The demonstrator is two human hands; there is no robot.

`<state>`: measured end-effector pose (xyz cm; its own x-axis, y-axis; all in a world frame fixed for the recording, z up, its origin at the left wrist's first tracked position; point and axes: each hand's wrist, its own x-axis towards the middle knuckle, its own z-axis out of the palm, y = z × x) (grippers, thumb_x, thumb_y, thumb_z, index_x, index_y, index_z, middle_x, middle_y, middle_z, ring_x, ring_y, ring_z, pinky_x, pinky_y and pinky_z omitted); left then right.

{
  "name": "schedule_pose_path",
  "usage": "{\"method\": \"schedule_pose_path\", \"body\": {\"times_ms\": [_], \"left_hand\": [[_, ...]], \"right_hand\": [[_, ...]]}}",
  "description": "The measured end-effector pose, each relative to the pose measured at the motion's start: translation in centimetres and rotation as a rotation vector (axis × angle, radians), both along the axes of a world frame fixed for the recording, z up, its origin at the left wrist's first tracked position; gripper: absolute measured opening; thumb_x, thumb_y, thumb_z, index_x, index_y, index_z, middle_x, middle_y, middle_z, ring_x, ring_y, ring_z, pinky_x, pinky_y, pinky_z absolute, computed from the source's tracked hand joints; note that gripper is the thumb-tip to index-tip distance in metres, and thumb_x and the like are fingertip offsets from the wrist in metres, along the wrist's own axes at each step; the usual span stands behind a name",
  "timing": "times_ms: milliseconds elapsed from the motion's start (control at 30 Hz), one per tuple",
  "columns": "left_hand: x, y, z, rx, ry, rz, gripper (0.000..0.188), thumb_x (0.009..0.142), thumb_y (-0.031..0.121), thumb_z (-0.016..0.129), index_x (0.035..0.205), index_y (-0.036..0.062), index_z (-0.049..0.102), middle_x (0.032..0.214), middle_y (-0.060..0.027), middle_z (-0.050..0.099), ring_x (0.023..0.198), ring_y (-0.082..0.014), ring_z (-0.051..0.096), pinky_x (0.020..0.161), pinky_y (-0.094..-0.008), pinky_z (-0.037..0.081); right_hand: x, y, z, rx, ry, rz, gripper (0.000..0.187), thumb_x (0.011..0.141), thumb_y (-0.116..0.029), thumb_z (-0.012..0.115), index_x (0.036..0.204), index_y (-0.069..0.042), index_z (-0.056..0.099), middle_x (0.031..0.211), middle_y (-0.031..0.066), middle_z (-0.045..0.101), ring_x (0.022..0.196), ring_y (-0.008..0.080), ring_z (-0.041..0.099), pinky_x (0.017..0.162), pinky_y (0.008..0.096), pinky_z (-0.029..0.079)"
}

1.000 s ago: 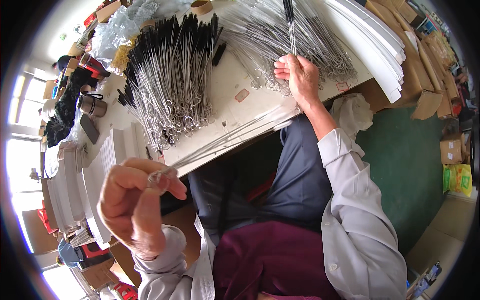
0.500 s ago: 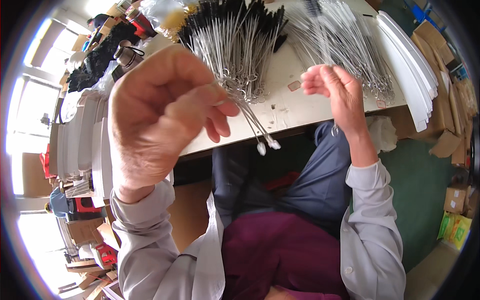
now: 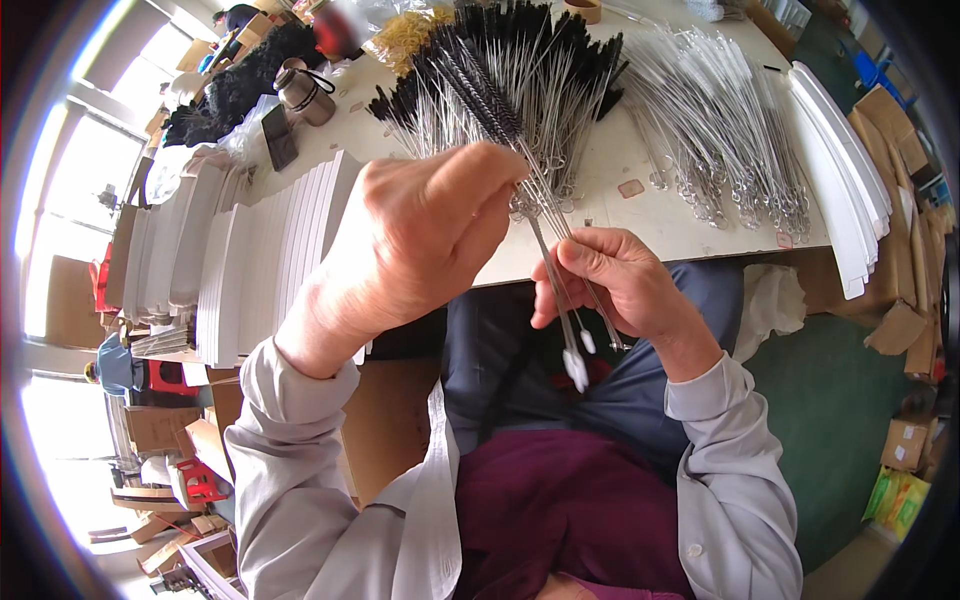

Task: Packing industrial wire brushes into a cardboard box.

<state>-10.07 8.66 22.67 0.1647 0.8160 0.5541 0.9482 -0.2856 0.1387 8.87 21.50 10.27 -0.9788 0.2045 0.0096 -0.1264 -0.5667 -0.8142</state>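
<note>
Several thin wire-stemmed brushes (image 3: 560,290) sit in your grasp at this moment; your left hand (image 3: 420,240) is curled closed around their upper stems, just below the black bristle heads (image 3: 485,95), which stick up past your knuckles; your right hand (image 3: 620,285) is closed lightly on the lower stems, fingers wrapped round them just above your lap; the white tips (image 3: 577,365) hang free below it, over your dark trousers and clear of the white tabletop (image 3: 610,170). Judging by how things lie, you are at the gathering stage of a small set, with only a few brushes collected; I cannot tell the exact count, as the stems overlap. Much of the work looks to be ahead of you; a large heap of black-bristled wire brushes (image 3: 520,60) lies on the table beyond your left hand, and a second heap of pale-bristled wire brushes (image 3: 720,120) spreads out to the right of it, both loose and unsorted. Long rows of flat white card pieces (image 3: 270,250) stand stacked along the left of the table, with a further stack of white cards (image 3: 850,170) at its right edge; no brush is fixed to any card that I can see, so that step appears not yet done for this set.
</note>
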Motion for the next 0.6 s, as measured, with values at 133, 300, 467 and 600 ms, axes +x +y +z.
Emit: {"method": "schedule_pose_path", "body": {"times_ms": [133,300,467,600], "left_hand": [[-1.4,0.0,-1.7,0.144,0.165,-0.062,0.028,0.077,-0.009,0.072,0.103,0.0000,0.065,0.083,-0.0115,0.071,0.067,-0.0251,0.071,0.058,-0.0333,0.055],[-2.1,-0.3,-4.2,0.335,0.200,-0.097,0.031,0.077,-0.007,0.071,0.105,0.0010,0.061,0.082,-0.0083,0.066,0.063,-0.0222,0.067,0.051,-0.0325,0.050],[-0.4,-1.7,-6.3,0.044,-0.395,0.036,0.023,0.087,-0.008,0.065,0.108,0.0004,0.066,0.081,-0.0079,0.071,0.068,-0.0181,0.071,0.063,-0.0304,0.057],[-0.1,-2.4,-6.6,-0.283,-1.081,0.075,0.017,0.092,-0.008,0.058,0.106,-0.0044,0.067,0.092,-0.0117,0.074,0.079,-0.0167,0.073,0.071,-0.0298,0.060]], "right_hand": [[1.0,-0.1,-1.0,-0.040,-0.038,0.001,0.036,0.111,-0.026,0.050,0.112,0.006,0.067,0.082,0.0125,0.070,0.069,0.0215,0.072,0.066,0.0336,0.062],[2.6,0.1,-0.7,0.269,-0.205,-0.073,0.036,0.111,-0.028,0.053,0.109,0.004,0.070,0.069,0.0027,0.061,0.054,0.0075,0.051,0.049,0.0236,0.042],[3.0,-0.3,-1.2,0.491,-0.220,-0.241,0.036,0.110,-0.027,0.056,0.105,0.004,0.073,0.066,-0.0013,0.054,0.058,0.0060,0.044,0.052,0.0235,0.036],[3.5,0.0,-0.8,0.762,-0.258,-0.360,0.032,0.109,-0.024,0.058,0.101,0.004,0.071,0.065,-0.0003,0.053,0.059,0.0070,0.045,0.053,0.0265,0.038]]}}
